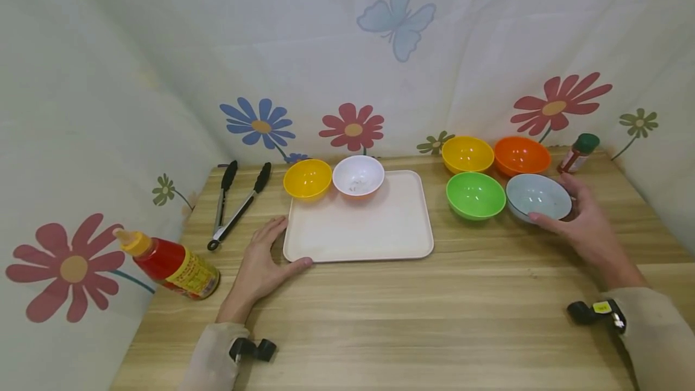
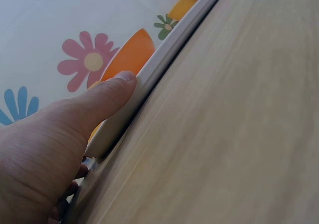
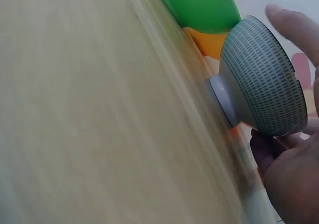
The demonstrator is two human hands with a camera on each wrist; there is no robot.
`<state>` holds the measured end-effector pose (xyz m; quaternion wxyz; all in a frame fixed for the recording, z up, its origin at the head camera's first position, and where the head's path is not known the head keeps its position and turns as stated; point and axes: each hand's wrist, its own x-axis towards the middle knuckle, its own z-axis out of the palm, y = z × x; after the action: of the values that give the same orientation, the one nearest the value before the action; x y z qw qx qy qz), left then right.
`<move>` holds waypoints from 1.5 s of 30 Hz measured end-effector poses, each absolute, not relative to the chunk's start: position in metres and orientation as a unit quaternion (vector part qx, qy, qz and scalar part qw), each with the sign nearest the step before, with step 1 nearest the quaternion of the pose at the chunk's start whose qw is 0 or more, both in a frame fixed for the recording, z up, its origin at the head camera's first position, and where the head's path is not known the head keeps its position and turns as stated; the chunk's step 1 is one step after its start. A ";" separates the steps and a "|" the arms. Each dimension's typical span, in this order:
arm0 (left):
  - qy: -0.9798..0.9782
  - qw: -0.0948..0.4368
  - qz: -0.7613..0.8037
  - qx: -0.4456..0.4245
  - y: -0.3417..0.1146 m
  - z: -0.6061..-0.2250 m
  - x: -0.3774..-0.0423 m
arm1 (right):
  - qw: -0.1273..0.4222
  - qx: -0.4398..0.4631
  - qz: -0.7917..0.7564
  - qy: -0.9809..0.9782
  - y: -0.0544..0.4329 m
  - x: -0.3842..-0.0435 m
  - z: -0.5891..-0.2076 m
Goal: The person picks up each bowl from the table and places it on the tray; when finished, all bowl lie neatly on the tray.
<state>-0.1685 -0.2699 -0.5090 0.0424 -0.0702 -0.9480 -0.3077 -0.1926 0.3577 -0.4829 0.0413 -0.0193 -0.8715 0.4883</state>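
Note:
My left hand [image 1: 263,267] rests at the near left corner of a white rectangular tray [image 1: 358,234]. Its thumb lies along the tray's near rim, with the fingers beside the left edge and partly hidden in the left wrist view. On the right, my right hand [image 1: 589,228] holds the right side of a grey-blue bowl [image 1: 534,195]. The bowl has a dashed pattern outside [image 3: 259,79] and stands upright on the table. My thumb reaches over its near rim while the fingers curve around its right side. A green bowl [image 1: 475,195] stands just left of it.
A yellow bowl [image 1: 307,178] and a white-lined bowl with orange outside [image 1: 358,177] stand at the tray's far edge. Behind the green bowl are another yellow bowl [image 1: 468,154], an orange bowl [image 1: 522,155] and a green-capped bottle [image 1: 578,152]. Tongs [image 1: 236,216] and a red sauce bottle [image 1: 174,267] are left.

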 end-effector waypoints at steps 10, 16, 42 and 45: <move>-0.948 0.047 -0.307 -0.074 -0.270 -0.509 -0.171 | 0.035 -0.017 0.474 -0.880 0.359 -0.195 -0.487; -0.946 0.048 -0.310 -0.078 -0.269 -0.509 -0.170 | 0.038 -0.023 0.477 -0.878 0.359 -0.194 -0.486; -0.946 0.046 -0.310 -0.078 -0.272 -0.510 -0.169 | 0.079 -0.037 0.461 -0.883 0.347 -0.199 -0.435; -0.946 0.046 -0.310 -0.078 -0.271 -0.510 -0.169 | 0.078 -0.022 0.466 -0.881 0.337 -0.205 -0.428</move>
<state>-0.1691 -0.2714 -0.5099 0.0460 -0.0785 -0.9464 -0.3098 -0.2047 0.3374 -0.4283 0.0778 -0.0222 -0.8810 0.4661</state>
